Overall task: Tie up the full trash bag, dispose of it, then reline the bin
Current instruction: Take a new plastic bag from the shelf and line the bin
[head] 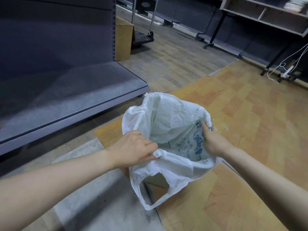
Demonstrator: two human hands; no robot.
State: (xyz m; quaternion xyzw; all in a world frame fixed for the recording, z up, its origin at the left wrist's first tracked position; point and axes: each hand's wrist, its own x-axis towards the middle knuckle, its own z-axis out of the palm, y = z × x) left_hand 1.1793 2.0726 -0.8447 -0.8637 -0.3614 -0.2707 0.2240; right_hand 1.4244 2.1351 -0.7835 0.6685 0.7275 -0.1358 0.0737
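Our left hand (135, 148) and right hand (212, 140) pinch the white plastic bag's (168, 124) rim at nine and three o'clock; thin film could slip or tear.

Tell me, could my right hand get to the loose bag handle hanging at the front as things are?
Probably yes. The handle hangs free in front of the bag with nothing over it, but the right hand is pinching the rim and would have to let go first.
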